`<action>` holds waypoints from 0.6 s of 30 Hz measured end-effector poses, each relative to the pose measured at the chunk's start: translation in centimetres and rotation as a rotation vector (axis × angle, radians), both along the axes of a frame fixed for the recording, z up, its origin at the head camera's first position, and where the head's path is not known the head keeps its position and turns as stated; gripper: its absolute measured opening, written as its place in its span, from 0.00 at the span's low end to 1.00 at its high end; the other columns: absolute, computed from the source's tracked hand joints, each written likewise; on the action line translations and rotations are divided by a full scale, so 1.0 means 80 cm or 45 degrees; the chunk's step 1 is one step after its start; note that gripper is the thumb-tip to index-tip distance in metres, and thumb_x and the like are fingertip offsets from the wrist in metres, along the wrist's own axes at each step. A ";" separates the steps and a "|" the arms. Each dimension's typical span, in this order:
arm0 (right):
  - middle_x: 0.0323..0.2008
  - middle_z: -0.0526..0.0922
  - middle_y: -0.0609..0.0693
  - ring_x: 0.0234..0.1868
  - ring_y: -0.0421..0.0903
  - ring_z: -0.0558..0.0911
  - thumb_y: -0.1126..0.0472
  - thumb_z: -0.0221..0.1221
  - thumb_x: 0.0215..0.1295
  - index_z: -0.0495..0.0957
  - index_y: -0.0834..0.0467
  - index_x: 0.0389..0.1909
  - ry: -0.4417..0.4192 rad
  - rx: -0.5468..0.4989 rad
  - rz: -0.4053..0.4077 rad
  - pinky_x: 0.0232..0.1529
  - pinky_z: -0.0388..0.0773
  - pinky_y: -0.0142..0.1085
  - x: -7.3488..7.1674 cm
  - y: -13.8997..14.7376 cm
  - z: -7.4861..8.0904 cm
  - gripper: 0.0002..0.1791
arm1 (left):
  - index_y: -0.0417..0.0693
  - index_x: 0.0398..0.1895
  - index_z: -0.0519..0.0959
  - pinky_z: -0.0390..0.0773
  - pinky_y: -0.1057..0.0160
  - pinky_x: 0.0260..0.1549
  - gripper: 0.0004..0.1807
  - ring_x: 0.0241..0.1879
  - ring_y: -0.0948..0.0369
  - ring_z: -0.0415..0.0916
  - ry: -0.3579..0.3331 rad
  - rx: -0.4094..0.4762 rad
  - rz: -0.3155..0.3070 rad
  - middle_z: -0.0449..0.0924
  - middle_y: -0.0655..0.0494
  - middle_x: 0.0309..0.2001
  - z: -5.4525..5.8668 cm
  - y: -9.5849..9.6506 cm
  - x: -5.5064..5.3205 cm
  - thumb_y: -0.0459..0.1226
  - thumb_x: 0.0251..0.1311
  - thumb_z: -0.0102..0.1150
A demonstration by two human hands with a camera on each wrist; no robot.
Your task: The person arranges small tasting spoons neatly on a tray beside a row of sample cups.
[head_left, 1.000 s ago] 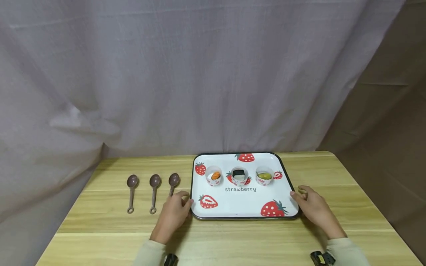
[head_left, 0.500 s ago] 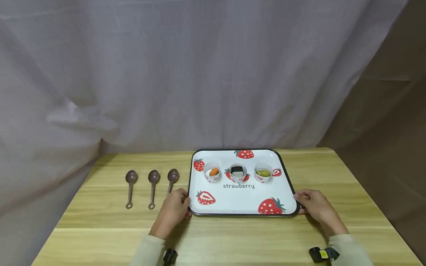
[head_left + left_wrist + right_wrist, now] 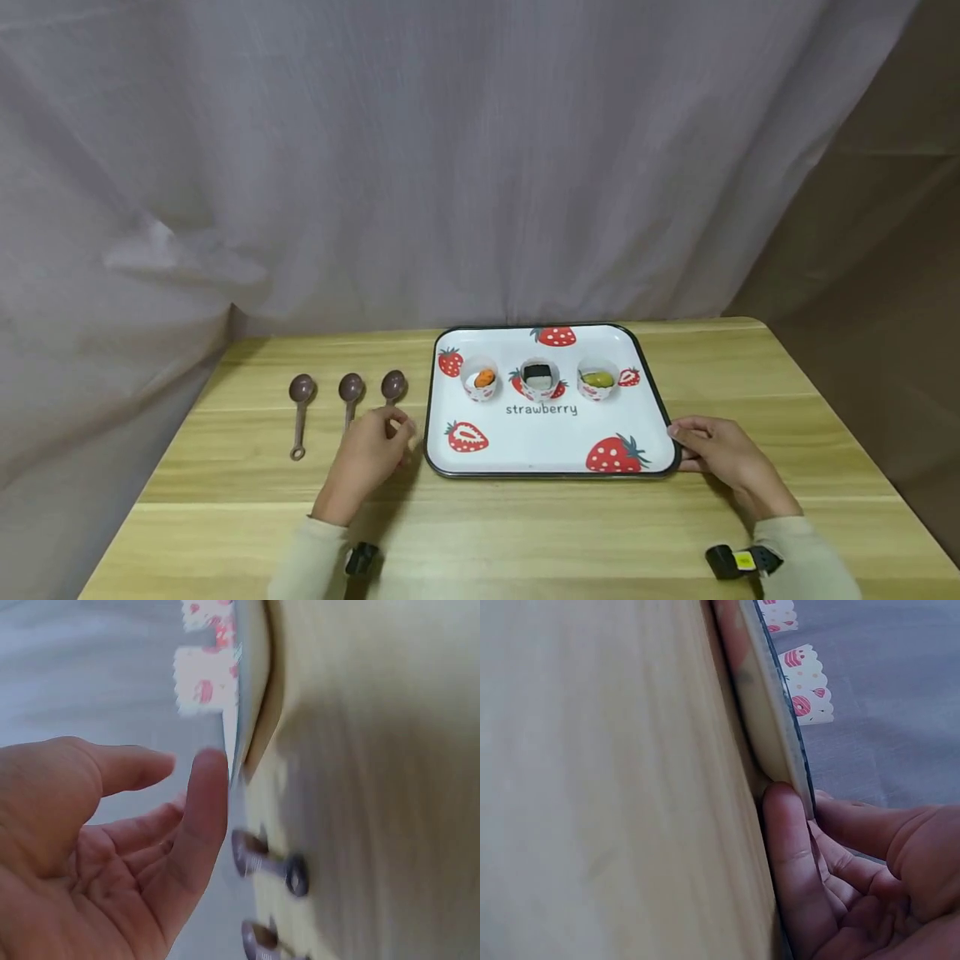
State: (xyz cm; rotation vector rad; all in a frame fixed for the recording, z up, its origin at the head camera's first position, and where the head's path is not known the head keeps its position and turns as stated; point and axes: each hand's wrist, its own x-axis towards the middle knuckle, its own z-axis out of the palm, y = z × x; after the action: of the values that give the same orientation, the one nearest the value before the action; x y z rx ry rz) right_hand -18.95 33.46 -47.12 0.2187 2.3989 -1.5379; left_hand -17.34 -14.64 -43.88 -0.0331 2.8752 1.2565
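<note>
A white tray (image 3: 525,446) printed with strawberries and edged in black lies on the table. Three small paper cups stand in a row on it: the left cup (image 3: 478,379) holds an orange piece, the middle cup (image 3: 540,381) a black-and-white one, the right cup (image 3: 597,381) a green one. My right hand (image 3: 723,454) pinches the tray's right edge, its thumb (image 3: 855,823) at the rim and a finger under it. Left of the tray, my left hand (image 3: 367,454) is apart from it with loosely bent fingers, over the handle of the nearest brown spoon (image 3: 393,385).
Two more brown spoons, the middle spoon (image 3: 350,388) and the far-left spoon (image 3: 302,392), lie in line with the nearest one on the wooden table (image 3: 525,542). A grey curtain (image 3: 480,167) hangs behind the table's back edge.
My left hand has come off the tray's left edge and moved left toward the spoons. My right hand has closed its thumb and fingers on the right edge.
</note>
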 end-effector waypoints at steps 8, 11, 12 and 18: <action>0.39 0.84 0.47 0.34 0.36 0.84 0.58 0.51 0.85 0.68 0.81 0.65 -0.032 -0.007 -0.033 0.38 0.89 0.34 -0.006 0.004 -0.002 0.27 | 0.41 0.52 0.86 0.77 0.64 0.24 0.13 0.28 0.60 0.80 0.023 -0.014 0.118 0.86 0.50 0.37 0.004 -0.053 -0.005 0.40 0.74 0.62; 0.40 0.84 0.46 0.35 0.36 0.83 0.58 0.52 0.84 0.69 0.79 0.66 -0.046 -0.016 -0.070 0.38 0.89 0.34 -0.006 0.005 -0.004 0.27 | 0.39 0.51 0.86 0.75 0.63 0.23 0.14 0.24 0.60 0.78 -0.015 -0.005 0.126 0.84 0.50 0.34 -0.004 -0.063 -0.005 0.40 0.72 0.64; 0.41 0.84 0.45 0.35 0.36 0.83 0.57 0.52 0.84 0.70 0.79 0.66 -0.048 -0.019 -0.077 0.37 0.89 0.34 -0.005 0.006 -0.004 0.27 | 0.38 0.49 0.86 0.75 0.63 0.22 0.13 0.23 0.60 0.77 -0.029 -0.016 0.126 0.83 0.51 0.32 -0.006 -0.064 -0.004 0.40 0.71 0.65; 0.38 0.84 0.43 0.34 0.36 0.82 0.57 0.54 0.83 0.73 0.77 0.63 -0.063 -0.044 -0.100 0.36 0.88 0.33 -0.004 0.002 -0.006 0.25 | 0.42 0.34 0.85 0.74 0.63 0.20 0.10 0.21 0.61 0.74 -0.047 -0.160 0.136 0.81 0.57 0.24 -0.013 -0.064 0.006 0.40 0.65 0.72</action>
State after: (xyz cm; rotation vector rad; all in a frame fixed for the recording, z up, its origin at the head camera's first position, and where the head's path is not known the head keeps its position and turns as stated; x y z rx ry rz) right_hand -19.26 33.62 -47.63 0.3436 2.3495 -1.5871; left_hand -16.88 -19.79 -44.93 -0.2104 2.9515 1.0748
